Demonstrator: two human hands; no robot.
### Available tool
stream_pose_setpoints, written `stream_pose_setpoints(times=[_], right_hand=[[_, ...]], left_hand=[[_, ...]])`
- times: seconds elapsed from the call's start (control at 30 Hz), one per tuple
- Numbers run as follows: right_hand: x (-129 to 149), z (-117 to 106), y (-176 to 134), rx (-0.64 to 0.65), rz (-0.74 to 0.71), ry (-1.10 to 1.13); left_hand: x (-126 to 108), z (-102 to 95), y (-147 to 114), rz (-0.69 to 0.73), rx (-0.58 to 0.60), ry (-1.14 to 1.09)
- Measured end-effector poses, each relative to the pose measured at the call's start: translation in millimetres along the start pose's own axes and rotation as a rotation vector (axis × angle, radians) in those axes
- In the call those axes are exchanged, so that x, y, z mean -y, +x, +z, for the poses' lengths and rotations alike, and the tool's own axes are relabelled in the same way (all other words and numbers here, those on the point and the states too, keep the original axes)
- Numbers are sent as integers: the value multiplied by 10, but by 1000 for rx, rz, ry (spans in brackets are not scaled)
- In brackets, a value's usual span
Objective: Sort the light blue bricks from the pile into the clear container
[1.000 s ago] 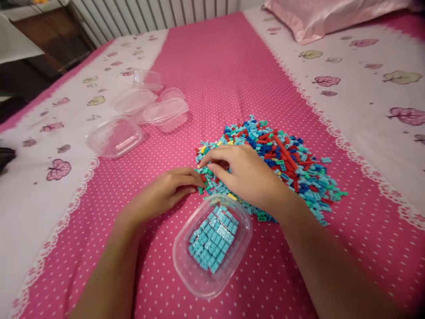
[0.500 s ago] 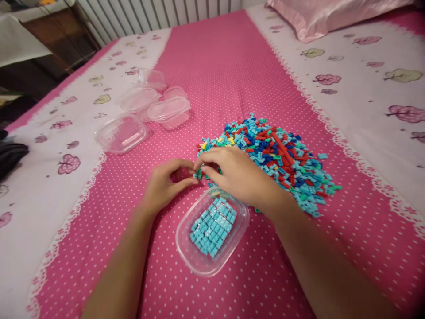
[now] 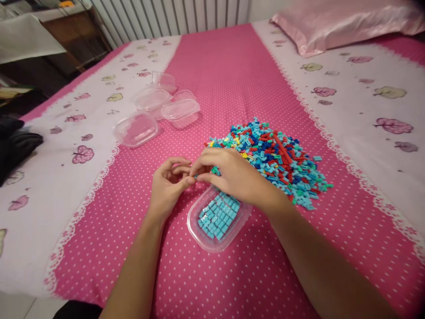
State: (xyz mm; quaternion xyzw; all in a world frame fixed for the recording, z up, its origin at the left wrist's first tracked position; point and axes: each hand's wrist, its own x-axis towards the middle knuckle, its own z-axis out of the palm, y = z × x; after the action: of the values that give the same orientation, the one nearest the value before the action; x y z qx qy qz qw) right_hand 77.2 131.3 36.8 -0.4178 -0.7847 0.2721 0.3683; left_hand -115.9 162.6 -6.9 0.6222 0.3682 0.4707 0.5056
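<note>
My left hand (image 3: 168,186) and my right hand (image 3: 229,170) meet fingertip to fingertip just beyond a clear plastic container (image 3: 194,230). Both are closed in a pinch, with a bit of a small light-blue building brick (image 3: 195,177) showing between them; most of it is hidden by fingers. Inside the container lie several rows of light-blue bricks (image 3: 217,217), packed side by side. Part of its far rim is behind my right hand. Beyond that hand spreads a loose heap of small bricks (image 3: 265,150) in light blue, red, dark blue, green and yellow.
Several clear plastic containers and lids (image 3: 136,128) sit at the far left of the pink dotted bedsheet (image 3: 219,71). A pink satin pillow (image 3: 332,29) rests at the far right. Dark cloth (image 3: 20,144) lies by the left edge, and a metal bed rail (image 3: 172,17) stands behind.
My fingertips have come together from slightly apart, away from the green pieces at the heap's edge. The view has shifted a little, so the containers appear further right.
</note>
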Motion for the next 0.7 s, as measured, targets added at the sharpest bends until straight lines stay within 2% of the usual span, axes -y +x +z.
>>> stream_pose_setpoints(times=[0.1,0.2,0.27,0.37,0.43,0.53,0.7], right_hand=[[25,9,-10,17,12,-69],[83,-52,-50,31,35,-187],[161,-124,-98,58,79,-257],[341,-205,-184,131,182,-320],[474,-199,-236,172,269,-394],[608,-100,-302,181,386,-522],[592,75,-377,177,421,-622]], left_hand=[[14,28,-37,11,-44,4],[21,12,-117,68,-136,46],[21,-20,-252,128,-233,88],[26,-54,-595,208,-350,152],[33,-40,-854,243,-328,196],[40,25,-1136,293,-202,309],[66,112,-1191,297,27,493]])
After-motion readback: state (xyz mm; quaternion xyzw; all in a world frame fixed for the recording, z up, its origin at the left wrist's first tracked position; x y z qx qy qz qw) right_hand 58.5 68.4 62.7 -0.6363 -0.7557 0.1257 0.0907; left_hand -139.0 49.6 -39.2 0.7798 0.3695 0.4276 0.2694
